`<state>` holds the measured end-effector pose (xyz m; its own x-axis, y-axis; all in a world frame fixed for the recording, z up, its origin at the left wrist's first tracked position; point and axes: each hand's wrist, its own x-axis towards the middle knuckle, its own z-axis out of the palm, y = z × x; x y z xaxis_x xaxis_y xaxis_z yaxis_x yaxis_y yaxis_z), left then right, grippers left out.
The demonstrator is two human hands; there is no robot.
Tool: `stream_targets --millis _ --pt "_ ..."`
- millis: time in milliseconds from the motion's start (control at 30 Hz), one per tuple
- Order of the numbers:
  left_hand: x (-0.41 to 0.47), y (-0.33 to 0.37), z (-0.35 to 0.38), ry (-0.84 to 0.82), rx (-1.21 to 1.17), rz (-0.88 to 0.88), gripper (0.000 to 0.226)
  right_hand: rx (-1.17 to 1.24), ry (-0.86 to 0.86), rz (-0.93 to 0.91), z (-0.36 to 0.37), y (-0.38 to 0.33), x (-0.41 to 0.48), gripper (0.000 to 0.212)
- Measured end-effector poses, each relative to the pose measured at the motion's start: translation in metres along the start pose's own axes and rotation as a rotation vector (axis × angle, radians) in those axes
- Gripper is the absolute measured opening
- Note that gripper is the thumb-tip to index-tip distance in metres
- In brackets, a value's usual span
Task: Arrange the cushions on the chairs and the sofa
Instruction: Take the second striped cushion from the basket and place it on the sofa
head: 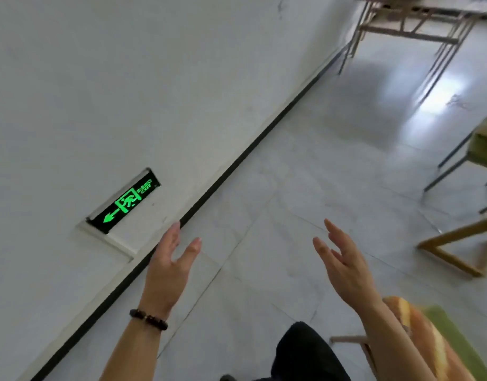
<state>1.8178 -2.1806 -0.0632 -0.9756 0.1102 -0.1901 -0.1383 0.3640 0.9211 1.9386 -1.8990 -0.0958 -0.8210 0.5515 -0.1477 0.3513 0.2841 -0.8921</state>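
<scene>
Low on the white wall, a green exit sign [124,202] glows just above the black skirting [236,163], and pale tiled floor [305,174] fills the middle. A thin-legged worktop [407,34] stands far off at the top right. A chair with a green seat pad [484,149] shows at the right edge, with a wooden frame [451,254] nearer. The orange cushion [426,334] lies at the bottom right on a green cushion [456,342], partly hidden by the right forearm. The left hand [168,270], a bead bracelet [148,319] at its wrist, and the right hand [346,273] hover over the floor, each grip wide with fingers straight, holding nothing.
</scene>
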Motion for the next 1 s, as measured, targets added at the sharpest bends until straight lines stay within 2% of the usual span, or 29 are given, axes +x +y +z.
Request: stream_targets --millis 167,300,400,500,633,767,900,1000 --pt "0.132 0.062 0.088 -0.222 0.026 0.124 0.062 0.111 0.274 0.128 -0.036 0.028 0.058 0.051" --pt "0.219 0.086 0.188 -0.325 0.062 0.095 0.067 0.190 0.417 0.196 -0.062 0.059 0.151 0.048" --pt "0.275 0.122 0.249 -0.397 0.104 0.076 0.078 0.219 0.418 0.235 -0.091 0.057 0.240 0.054" --pt "0.334 0.176 0.296 -0.397 0.139 0.197 0.072 0.226 0.422 0.177 -0.130 0.036 0.337 0.061" --pt "0.409 0.235 0.348 -0.373 0.109 0.259 0.069 0.187 0.374 0.129 -0.174 0.006 0.449 0.062" --pt "0.490 0.257 0.414 -0.359 0.057 0.239 0.068 0.178 0.345 0.089 -0.199 0.003 0.549 0.067" --pt "0.587 0.286 0.498 -0.377 -0.025 0.196 0.076 0.187 0.372 0.080 -0.227 0.009 0.671 0.061" --pt "0.664 0.331 0.566 -0.432 -0.072 0.217 0.078 0.149 0.411 0.053 -0.266 -0.003 0.766 0.072"
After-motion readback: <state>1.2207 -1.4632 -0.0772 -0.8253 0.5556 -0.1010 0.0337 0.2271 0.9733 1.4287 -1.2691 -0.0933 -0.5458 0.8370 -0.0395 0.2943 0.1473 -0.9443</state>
